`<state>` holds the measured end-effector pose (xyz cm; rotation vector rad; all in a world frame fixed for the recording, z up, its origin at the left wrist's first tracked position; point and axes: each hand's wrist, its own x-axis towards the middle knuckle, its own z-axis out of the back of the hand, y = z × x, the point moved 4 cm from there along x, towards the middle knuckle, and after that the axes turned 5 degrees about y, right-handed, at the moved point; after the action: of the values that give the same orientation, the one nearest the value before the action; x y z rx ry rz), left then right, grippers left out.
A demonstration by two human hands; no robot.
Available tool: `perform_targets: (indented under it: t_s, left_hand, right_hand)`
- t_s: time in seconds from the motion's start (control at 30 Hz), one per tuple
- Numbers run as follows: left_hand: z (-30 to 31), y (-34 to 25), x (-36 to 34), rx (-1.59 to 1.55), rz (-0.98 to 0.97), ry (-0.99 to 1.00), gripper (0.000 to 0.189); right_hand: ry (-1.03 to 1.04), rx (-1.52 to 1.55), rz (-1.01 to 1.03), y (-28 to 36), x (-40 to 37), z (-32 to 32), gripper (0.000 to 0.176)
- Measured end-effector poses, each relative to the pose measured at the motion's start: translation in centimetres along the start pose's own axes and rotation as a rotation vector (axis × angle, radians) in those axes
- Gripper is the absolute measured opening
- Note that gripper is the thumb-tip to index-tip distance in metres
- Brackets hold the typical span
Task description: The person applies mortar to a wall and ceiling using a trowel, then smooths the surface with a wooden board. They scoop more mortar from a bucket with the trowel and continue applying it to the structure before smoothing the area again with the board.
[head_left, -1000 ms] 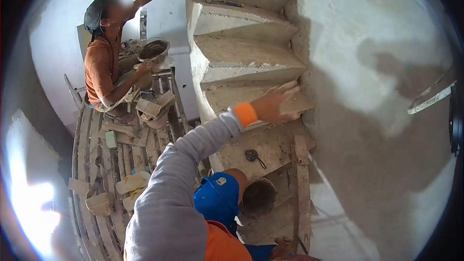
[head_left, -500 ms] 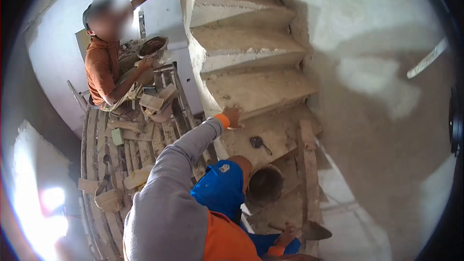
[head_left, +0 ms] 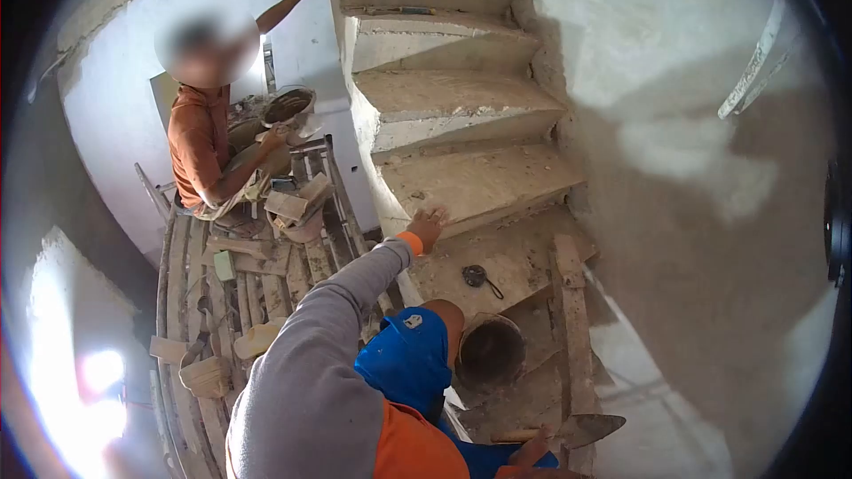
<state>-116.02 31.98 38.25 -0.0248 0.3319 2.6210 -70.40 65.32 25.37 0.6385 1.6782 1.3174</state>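
My left hand (head_left: pixel 428 227) reaches forward and rests on the front edge of a concrete stair step (head_left: pixel 479 186), its fingers spread and holding nothing. Low in the view, my right hand (head_left: pixel 532 449) is closed round the wooden handle of a trowel (head_left: pixel 593 430), whose pointed metal blade sticks out to the right. Between the two hands, a bucket (head_left: pixel 513 372) with a dark inside stands on the lower steps beside my knee. A small dark round object with a cord loop (head_left: pixel 475 276) lies on the step below my left hand.
A wooden board (head_left: pixel 570 310) runs along the right of the lower steps. To the left, a slatted platform (head_left: pixel 186 270) carries a tool pouch (head_left: pixel 206 377), a yellow container (head_left: pixel 257 339) and wood pieces. A co-worker (head_left: pixel 193 142) sits there near another bucket (head_left: pixel 291 106).
The view has shifted slightly. My left hand stays at the step edge, its fingers pointing further up the step. The trowel blade is turned a little upward. The co-worker's raised arm remains up, by some wires.
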Motion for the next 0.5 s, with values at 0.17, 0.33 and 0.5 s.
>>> perform_targets:
  t_s: [0.17,0.33,0.5]
  left_hand:
    - [-1.6,0.1,1.0,0.018,0.033,-0.135,0.078]
    - [-0.3,-0.7,-0.4,0.04,0.049,-0.077,0.085]
    - [0.0,-0.7,-0.3,0.018,0.03,0.003,0.094]
  right_hand:
    - [0.013,-0.031,-0.068,-0.7,0.3,0.5,0.037]
    - [0.066,0.0,-0.16,-1.5,0.1,0.2,0.035]
    - [0.125,0.018,-0.189,-0.8,-1.6,-1.4,0.034]
